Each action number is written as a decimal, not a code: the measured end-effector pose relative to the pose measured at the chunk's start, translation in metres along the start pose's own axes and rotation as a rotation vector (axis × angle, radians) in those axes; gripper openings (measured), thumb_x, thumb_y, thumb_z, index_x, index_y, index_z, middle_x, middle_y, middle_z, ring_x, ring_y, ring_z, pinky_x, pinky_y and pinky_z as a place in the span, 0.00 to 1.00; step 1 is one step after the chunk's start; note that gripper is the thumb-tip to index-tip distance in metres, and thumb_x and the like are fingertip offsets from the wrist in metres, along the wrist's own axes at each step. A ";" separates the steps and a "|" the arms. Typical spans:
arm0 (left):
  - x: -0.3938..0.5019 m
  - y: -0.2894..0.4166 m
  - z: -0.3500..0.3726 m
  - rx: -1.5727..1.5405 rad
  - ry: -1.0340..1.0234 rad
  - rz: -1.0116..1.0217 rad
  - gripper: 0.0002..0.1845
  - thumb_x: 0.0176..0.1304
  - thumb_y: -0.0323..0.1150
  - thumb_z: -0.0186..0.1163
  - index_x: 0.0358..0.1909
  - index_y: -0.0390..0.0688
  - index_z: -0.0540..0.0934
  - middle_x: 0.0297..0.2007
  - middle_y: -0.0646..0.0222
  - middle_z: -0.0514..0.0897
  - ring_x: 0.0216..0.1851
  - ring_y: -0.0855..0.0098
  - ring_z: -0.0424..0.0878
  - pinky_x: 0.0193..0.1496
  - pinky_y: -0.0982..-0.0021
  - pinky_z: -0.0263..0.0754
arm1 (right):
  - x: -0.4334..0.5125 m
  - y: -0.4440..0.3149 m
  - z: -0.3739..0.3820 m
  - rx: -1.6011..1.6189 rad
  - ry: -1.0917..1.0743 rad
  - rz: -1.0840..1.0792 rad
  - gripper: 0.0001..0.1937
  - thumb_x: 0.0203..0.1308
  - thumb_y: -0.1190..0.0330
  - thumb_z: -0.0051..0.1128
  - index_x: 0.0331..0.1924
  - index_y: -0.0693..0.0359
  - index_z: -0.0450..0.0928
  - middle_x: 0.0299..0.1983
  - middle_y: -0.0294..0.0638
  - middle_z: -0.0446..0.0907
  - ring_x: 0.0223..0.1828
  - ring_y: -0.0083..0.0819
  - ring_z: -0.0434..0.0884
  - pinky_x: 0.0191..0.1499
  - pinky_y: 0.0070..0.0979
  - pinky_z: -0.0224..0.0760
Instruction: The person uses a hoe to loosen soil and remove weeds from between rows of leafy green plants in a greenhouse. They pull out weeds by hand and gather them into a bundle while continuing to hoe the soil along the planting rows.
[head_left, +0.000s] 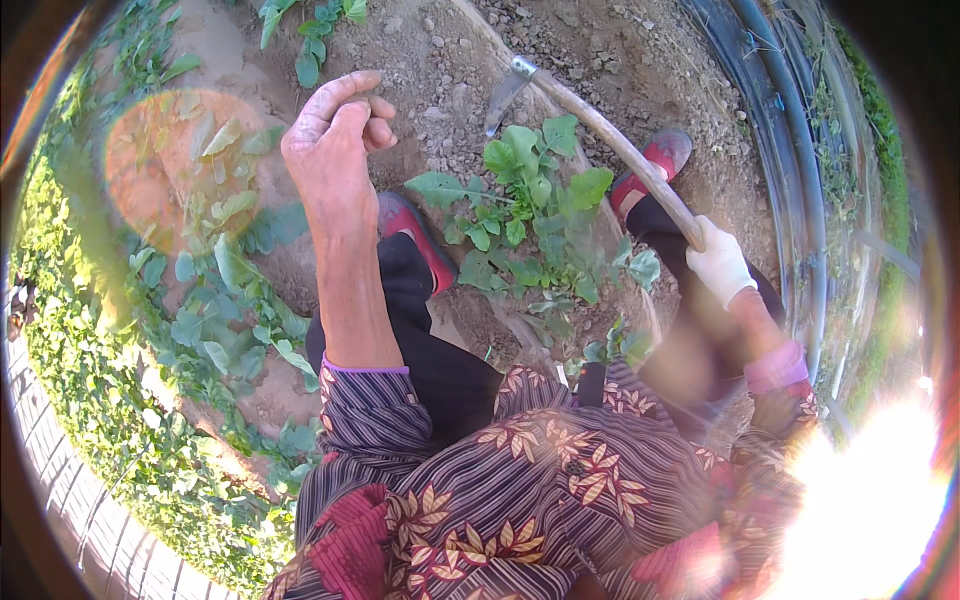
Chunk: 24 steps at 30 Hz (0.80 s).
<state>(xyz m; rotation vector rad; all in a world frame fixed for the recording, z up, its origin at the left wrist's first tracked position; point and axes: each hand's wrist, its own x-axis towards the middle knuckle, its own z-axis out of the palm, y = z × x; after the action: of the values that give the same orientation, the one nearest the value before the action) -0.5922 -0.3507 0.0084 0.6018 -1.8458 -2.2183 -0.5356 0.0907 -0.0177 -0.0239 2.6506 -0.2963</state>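
My right hand (721, 259), in a white glove, grips the lower end of a hoe's wooden handle (619, 142). The handle slants up and left to a metal collar and a narrow hoe blade (508, 99), which is just above or touching the soil; I cannot tell which. My bare left hand (334, 124) is raised to the left of the blade, its fingers half curled and apart, with nothing seen in it. Leafy green plants (532, 202) grow between my feet, below the blade.
My red shoes (420, 236) stand on either side of the plants. A pale strip (484, 26), perhaps drip tape, runs along the loose soil. Black hoses or pipes (787, 127) curve along the right. More leafy plants (217, 315) grow at the left.
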 end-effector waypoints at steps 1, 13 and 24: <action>-0.001 0.000 0.000 0.007 0.009 -0.006 0.15 0.60 0.20 0.51 0.46 0.30 0.81 0.30 0.63 0.83 0.26 0.77 0.76 0.32 0.74 0.77 | -0.001 0.000 -0.009 -0.033 -0.053 -0.016 0.16 0.50 0.71 0.55 0.47 0.59 0.74 0.36 0.60 0.80 0.42 0.59 0.78 0.46 0.49 0.71; 0.002 -0.004 0.000 0.006 -0.014 0.004 0.15 0.60 0.20 0.52 0.47 0.30 0.81 0.30 0.63 0.83 0.26 0.76 0.77 0.33 0.74 0.76 | -0.003 0.016 -0.030 -0.209 -0.041 0.033 0.16 0.52 0.71 0.54 0.48 0.59 0.73 0.37 0.58 0.81 0.43 0.58 0.79 0.47 0.49 0.71; -0.003 -0.001 0.013 -0.046 0.006 -0.023 0.14 0.60 0.18 0.50 0.43 0.31 0.82 0.28 0.64 0.82 0.22 0.79 0.74 0.29 0.76 0.74 | 0.014 -0.024 -0.012 0.520 -0.276 0.323 0.13 0.52 0.71 0.52 0.44 0.60 0.73 0.21 0.39 0.73 0.13 0.28 0.72 0.15 0.28 0.65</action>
<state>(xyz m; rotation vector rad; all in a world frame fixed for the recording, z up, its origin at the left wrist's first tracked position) -0.5949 -0.3373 0.0097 0.6234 -1.7884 -2.2641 -0.5540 0.0688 -0.0087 0.4877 2.1885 -0.7947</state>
